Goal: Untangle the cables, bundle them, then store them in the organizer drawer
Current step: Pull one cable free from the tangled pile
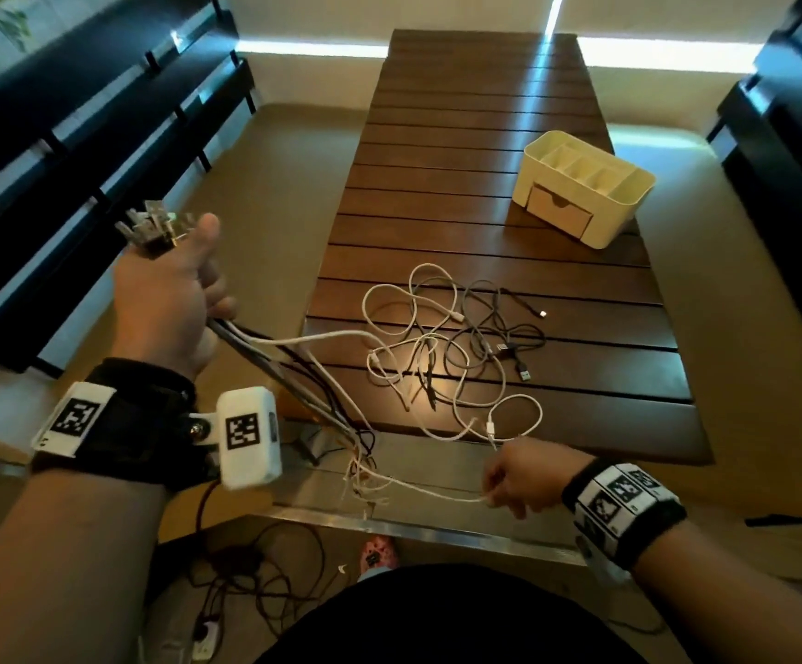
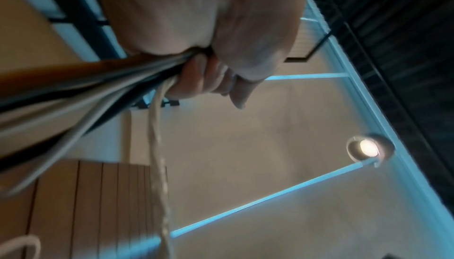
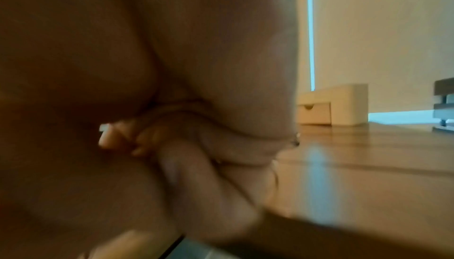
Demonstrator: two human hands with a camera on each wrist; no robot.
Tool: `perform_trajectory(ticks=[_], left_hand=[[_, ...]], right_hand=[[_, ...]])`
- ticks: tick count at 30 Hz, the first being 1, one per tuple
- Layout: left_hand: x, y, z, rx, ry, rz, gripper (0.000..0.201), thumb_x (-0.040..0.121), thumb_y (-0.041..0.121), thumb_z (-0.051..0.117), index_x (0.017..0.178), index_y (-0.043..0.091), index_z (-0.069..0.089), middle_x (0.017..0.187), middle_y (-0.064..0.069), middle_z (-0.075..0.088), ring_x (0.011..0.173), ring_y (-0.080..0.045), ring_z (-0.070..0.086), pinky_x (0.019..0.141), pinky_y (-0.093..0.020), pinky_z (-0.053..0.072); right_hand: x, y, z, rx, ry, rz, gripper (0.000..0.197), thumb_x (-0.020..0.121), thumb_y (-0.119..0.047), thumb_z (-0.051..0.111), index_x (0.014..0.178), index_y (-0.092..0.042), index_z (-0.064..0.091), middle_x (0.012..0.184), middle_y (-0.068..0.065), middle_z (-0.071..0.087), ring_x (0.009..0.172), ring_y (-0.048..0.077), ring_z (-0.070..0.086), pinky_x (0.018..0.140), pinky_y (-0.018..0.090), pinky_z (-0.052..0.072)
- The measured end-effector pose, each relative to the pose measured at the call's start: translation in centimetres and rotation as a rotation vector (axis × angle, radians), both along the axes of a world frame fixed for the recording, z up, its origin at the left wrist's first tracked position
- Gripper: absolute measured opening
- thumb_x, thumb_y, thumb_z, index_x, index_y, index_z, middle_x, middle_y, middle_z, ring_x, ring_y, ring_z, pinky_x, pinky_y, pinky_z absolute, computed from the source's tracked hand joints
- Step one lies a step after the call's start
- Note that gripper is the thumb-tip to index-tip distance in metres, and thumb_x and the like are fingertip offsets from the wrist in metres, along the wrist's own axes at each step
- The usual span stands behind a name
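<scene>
A tangle of white, grey and black cables (image 1: 456, 347) sprawls on the near part of the slatted wooden table (image 1: 485, 151). My left hand (image 1: 174, 299), raised off the table's left side, grips a bunch of cable ends (image 1: 159, 227), with the strands (image 2: 81, 88) running down from my fist toward the table's near edge. My right hand (image 1: 519, 481) sits at the near edge and pinches one white cable (image 1: 437, 491) near its plug (image 3: 104, 128). The cream organizer (image 1: 586, 189) stands at the far right, its small drawer (image 1: 559, 210) closed.
Dark slatted benches (image 1: 78, 151) flank the table on the left and right. A metal frame edge (image 1: 389, 519) runs under the table's near end. On the floor below lie dark cords and a power strip (image 1: 207, 630).
</scene>
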State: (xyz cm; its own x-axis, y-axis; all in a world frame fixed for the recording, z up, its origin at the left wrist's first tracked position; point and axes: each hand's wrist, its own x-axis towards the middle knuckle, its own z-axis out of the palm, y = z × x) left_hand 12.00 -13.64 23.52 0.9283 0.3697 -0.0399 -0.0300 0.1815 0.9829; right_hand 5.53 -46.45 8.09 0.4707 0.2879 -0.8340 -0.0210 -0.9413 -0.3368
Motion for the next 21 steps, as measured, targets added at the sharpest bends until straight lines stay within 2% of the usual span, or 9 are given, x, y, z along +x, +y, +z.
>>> perform_trajectory(ticks=[3,6,9,11,13,14,16,18,21], left_hand=[[0.4,1.9,0.1,0.096,0.0,0.119,0.021,0.088,0.039,0.069,0.087,0.027,0.052,0.058,0.009,0.038,0.046,-0.006,0.033,0.044,-0.022,0.034],[0.7,3.4,0.9,0.072,0.026,0.148,0.031,0.08,0.052,0.071,0.081,0.03,0.049,0.057,0.01,0.034,0.045,-0.007,0.029,0.042,-0.021,0.031],[0.5,1.8,0.9,0.112,-0.032,0.117,0.018,0.092,0.033,0.066,0.084,0.029,0.051,0.056,0.01,0.035,0.043,-0.007,0.031,0.043,-0.021,0.032],[0.1,-0.2,0.3,0.116,-0.003,0.058,0.018,0.095,0.029,0.064,0.083,0.028,0.051,0.056,0.009,0.035,0.044,-0.008,0.031,0.043,-0.022,0.033],[-0.6,-1.6,-0.5,0.082,0.04,-0.001,0.018,0.096,0.028,0.064,0.083,0.027,0.051,0.059,0.008,0.035,0.048,-0.009,0.031,0.044,-0.023,0.034],[-1.0,-2.2,-1.0,0.065,0.061,-0.031,0.018,0.096,0.028,0.064,0.083,0.027,0.052,0.06,0.007,0.035,0.049,-0.01,0.031,0.044,-0.024,0.034],[-1.8,-3.4,-1.8,0.038,0.094,-0.094,0.017,0.097,0.028,0.063,0.084,0.026,0.053,0.061,0.008,0.035,0.051,-0.01,0.032,0.045,-0.023,0.036],[-2.5,-4.7,-2.3,-0.01,0.109,-0.153,0.016,0.097,0.026,0.063,0.085,0.024,0.053,0.06,0.007,0.035,0.05,-0.01,0.031,0.044,-0.022,0.035],[-3.2,-6.6,-2.7,-0.048,0.135,-0.244,0.016,0.097,0.024,0.063,0.087,0.021,0.051,0.059,0.007,0.034,0.048,-0.01,0.028,0.042,-0.022,0.033]], right_hand=[[0.4,-1.3,1.5,-0.23,-0.04,0.174,0.022,0.094,-0.022,0.059,0.102,-0.01,0.075,0.071,-0.006,0.064,0.06,0.007,0.057,0.077,0.03,0.054],[0.1,-2.6,2.0,-0.405,-0.205,0.164,0.024,0.095,-0.021,0.051,0.11,-0.014,0.068,0.096,0.001,0.063,0.086,0.019,0.061,0.08,0.033,0.051],[0.4,-2.4,2.2,-0.428,-0.309,0.122,0.026,0.095,-0.022,0.047,0.113,-0.021,0.066,0.115,0.002,0.065,0.101,0.023,0.064,0.084,0.036,0.052],[1.0,-2.2,2.4,-0.25,-0.227,0.086,0.023,0.096,-0.025,0.054,0.113,-0.027,0.069,0.111,-0.005,0.065,0.093,0.015,0.064,0.08,0.03,0.053],[1.2,-1.8,3.4,0.021,-0.097,-0.065,0.024,0.096,-0.029,0.061,0.118,-0.038,0.068,0.101,-0.018,0.061,0.08,0.005,0.063,0.073,0.022,0.047],[1.3,-1.8,4.0,0.12,-0.067,-0.121,0.026,0.095,-0.031,0.063,0.119,-0.042,0.066,0.1,-0.021,0.061,0.078,0.002,0.064,0.075,0.022,0.044],[1.5,-1.8,5.0,0.212,-0.079,-0.118,0.026,0.094,-0.036,0.064,0.116,-0.05,0.064,0.104,-0.024,0.063,0.088,-0.001,0.065,0.088,0.027,0.043],[1.7,-1.3,6.1,0.276,-0.225,-0.103,0.022,0.092,-0.041,0.065,0.111,-0.051,0.064,0.107,-0.027,0.058,0.105,-0.001,0.057,0.096,0.028,0.042],[1.7,0.8,8.5,0.572,-0.573,-0.244,0.026,0.087,-0.048,0.067,0.112,-0.041,0.065,0.115,-0.02,0.054,0.109,0.0,0.054,0.096,0.031,0.048]])
